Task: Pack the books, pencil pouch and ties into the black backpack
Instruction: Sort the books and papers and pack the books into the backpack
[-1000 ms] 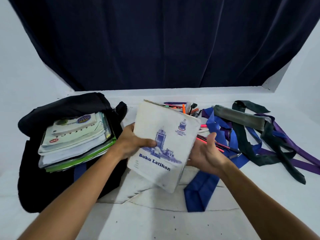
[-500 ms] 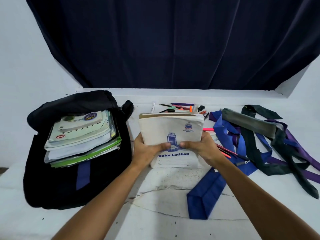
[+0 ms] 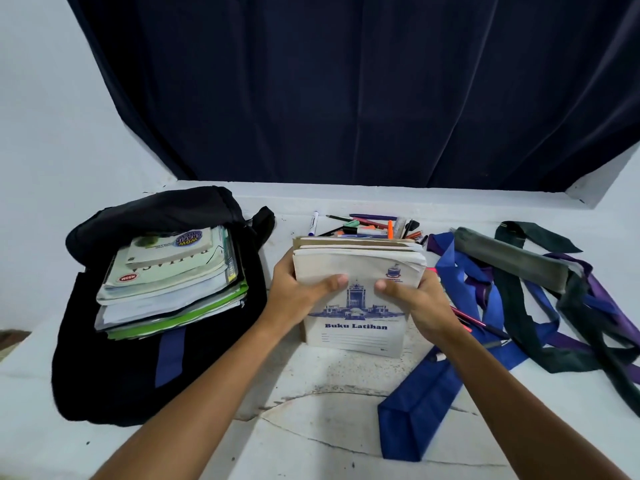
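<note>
Gripped from both sides, a bundle of exercise books (image 3: 356, 299) with "Buku Latihan" printed on the front cover is held upright, its lower edge standing on the white table (image 3: 329, 441). The left hand (image 3: 298, 296) is wrapped round the bundle's left edge with the thumb laid across the cover; the right hand (image 3: 419, 303) is clamped on the right edge in the same way, and the two thumb tips are kept slightly apart at the cover's middle. To the left of the bundle, separated by a narrow strip of bare table, the black backpack (image 3: 114, 379) is laid flat and open, and a stack of textbooks (image 3: 169, 282) is seen lying in its mouth, their edges projecting over the bag's front panel. Behind the bundle, loose pens and markers (image 3: 367, 226) are scattered. To the right of the bundle, a grey pencil pouch (image 3: 509, 261) is rested across a tangle of blue, purple and dark green ties (image 3: 540, 317), and one blue tie (image 3: 419, 410) is stretched toward the table's near edge under the right forearm. Bare table is left in front of the bundle, between the forearms. A dark curtain (image 3: 346, 84) is hung behind the table's far edge.
</note>
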### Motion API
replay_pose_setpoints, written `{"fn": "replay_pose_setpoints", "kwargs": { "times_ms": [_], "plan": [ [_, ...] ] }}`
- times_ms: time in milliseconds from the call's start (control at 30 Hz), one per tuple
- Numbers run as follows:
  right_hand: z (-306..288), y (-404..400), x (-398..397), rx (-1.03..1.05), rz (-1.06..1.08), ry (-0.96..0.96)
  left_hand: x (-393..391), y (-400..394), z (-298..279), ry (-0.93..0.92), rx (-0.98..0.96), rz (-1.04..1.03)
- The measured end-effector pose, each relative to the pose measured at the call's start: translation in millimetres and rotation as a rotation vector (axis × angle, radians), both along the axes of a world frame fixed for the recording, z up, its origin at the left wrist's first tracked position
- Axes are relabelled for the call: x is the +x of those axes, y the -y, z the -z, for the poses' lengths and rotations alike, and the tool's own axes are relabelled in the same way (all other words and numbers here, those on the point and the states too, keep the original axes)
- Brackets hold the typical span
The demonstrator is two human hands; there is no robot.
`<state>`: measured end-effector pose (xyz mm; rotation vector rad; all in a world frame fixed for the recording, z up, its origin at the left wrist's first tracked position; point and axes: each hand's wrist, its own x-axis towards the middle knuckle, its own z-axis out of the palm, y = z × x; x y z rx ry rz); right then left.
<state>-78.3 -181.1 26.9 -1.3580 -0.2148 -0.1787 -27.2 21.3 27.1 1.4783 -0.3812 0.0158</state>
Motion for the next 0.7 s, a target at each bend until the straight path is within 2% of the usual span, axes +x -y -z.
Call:
{"fn": "replay_pose_setpoints", "kwargs": {
  "times_ms": [100, 233, 300, 500, 700],
  "plan": [
    [-2, -2, 1, 0.028, 0.030, 0.018, -2, 1, -6, 0.141, 0.025, -0.057],
    [-2, -3, 1, 0.021, 0.056, 0.015, 5, -3, -8, 0.549, 0.232, -0.184],
    [-1, -2, 1, 0.018, 0.060, 0.017, 11, -8, -9, 0.616, 0.306, -0.158],
    [1, -4, 1, 0.021, 0.074, 0.015, 7, -8, -13, 0.553, 0.321, -0.084],
    [4, -8, 1, 0.008, 0.138, 0.032, -2, -3, -16, 0.364, 0.211, -0.100]
  ]
}}
